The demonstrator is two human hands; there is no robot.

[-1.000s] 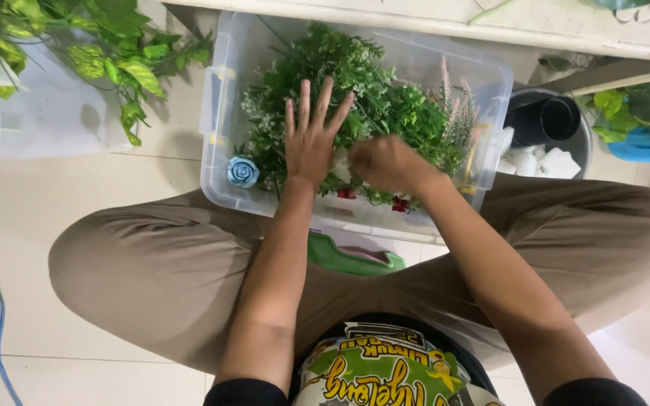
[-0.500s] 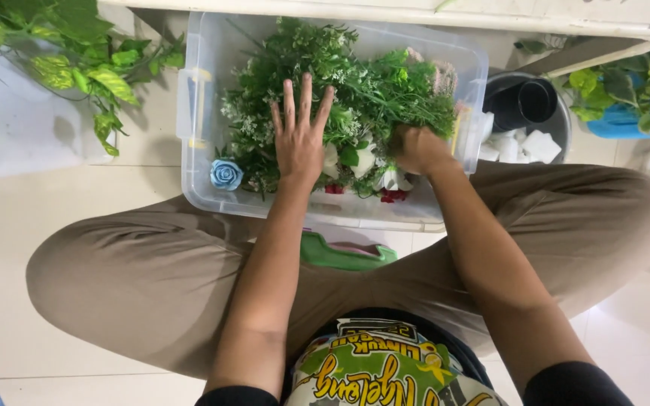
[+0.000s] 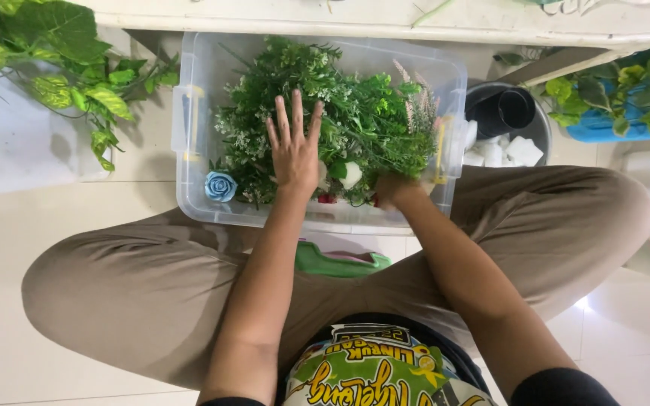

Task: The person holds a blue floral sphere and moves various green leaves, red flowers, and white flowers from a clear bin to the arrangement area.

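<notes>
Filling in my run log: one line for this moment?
left hand flat on greenery | right hand buried in greenery | bin between knees | blue rose inside

Both hands [image 3: 295,150] in greenery [image 3: 362,113] — clear bin [image 3: 189,188].

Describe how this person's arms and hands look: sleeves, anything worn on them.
Both forearms are bare from the black short sleeves down. The left hand has no glove, and no ring, watch or bracelet shows on it. The right hand is partly buried in greenery; its wrist is bare too.

Leafy green artificial foliage [image 3: 355,113] — white-flecked sprigs, heaped in a clear plastic bin [image 3: 189,180].
</notes>
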